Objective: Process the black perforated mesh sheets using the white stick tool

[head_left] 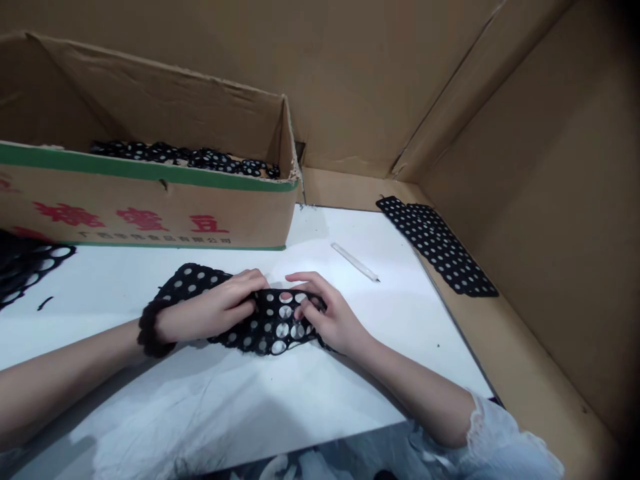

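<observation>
A black rubber sheet punched with round holes [273,327] lies on the white table top [200,407]. My left hand [220,310] rests on its left part, fingers curled and pinching the sheet near its middle. A dark scrunchie sits on that wrist. My right hand [325,313] holds the sheet's right end, fingers bent and pressing into the holes. Both hands meet over the sheet's centre.
A cardboard box [150,200] with a green stripe and red print holds several black rings at the back left. A white pen [356,261] lies to the right. Punched black strips [440,247] lie by the cardboard wall; more black mesh [25,263] is at the left edge.
</observation>
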Motion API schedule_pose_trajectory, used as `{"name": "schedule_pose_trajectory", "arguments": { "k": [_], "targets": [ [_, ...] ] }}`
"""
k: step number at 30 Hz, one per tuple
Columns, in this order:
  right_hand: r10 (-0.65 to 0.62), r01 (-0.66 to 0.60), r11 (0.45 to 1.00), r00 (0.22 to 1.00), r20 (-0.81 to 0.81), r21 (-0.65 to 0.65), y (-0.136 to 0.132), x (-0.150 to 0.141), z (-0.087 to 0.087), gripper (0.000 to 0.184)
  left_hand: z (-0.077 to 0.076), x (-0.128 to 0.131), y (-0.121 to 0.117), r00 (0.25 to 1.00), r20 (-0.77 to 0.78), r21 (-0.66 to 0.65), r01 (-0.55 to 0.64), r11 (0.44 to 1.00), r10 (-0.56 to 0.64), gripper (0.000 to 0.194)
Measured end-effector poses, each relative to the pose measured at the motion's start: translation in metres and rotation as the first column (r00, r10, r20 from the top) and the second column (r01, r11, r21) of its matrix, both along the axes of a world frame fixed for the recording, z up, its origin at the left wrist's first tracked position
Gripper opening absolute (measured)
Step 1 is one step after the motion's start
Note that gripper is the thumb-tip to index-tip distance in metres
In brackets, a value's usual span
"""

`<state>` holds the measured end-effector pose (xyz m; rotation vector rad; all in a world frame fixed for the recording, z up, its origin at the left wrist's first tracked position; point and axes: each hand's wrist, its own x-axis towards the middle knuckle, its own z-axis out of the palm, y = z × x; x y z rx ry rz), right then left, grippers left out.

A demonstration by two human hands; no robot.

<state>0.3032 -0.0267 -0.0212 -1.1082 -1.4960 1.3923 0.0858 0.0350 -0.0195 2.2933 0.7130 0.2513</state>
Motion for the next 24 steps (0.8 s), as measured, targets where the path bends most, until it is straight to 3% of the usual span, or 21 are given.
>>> {"name": "schedule_pose_trajectory", "arguments": {
  "k": [4, 8, 11, 14, 15, 20, 24],
  "targets": [
    [0.01, -0.02, 0.997, 0.992, 0.122, 0.075, 0.001, -0.002, -0.002, 0.028, -0.002, 0.002, 0.001, 0.997, 0.047, -0.084, -0.059, 0.995, 0.063, 0.022],
    [-0.014, 0.014, 1.0, 0.989, 0.145, 0.003, 0.0, -0.008, -0.005, 0.017, -0.007, 0.006, -0.004, 0.995, 0.065, -0.1, -0.071, 0.992, 0.077, 0.02],
    [-0.022, 0.031, 0.997, 0.992, 0.127, -0.07, 0.0, -0.012, -0.009, 0.017, -0.009, 0.008, -0.01, 0.991, 0.084, 0.047, -0.107, 0.993, 0.103, 0.018],
    [-0.026, 0.038, 0.994, 0.994, 0.106, -0.107, 0.0, -0.012, -0.011, 0.019, -0.005, 0.008, -0.015, 0.959, 0.123, 0.302, -0.28, 0.911, 0.254, 0.012],
    [-0.035, 0.047, 0.993, 0.994, 0.108, -0.104, 0.0, -0.012, -0.011, 0.019, -0.002, 0.007, -0.016, 0.957, 0.111, 0.347, -0.288, 0.892, 0.267, 0.01],
    [-0.03, 0.032, 0.999, 0.984, 0.176, -0.008, -0.001, -0.013, -0.009, 0.017, 0.003, 0.006, -0.019, 0.995, -0.059, 0.261, -0.064, 0.963, 0.082, 0.02],
    [0.012, -0.021, 0.999, 0.975, 0.221, 0.041, -0.002, -0.013, -0.01, 0.014, -0.004, 0.009, -0.019, 0.993, -0.074, 0.196, -0.08, 0.977, 0.097, 0.021]
  ]
}}
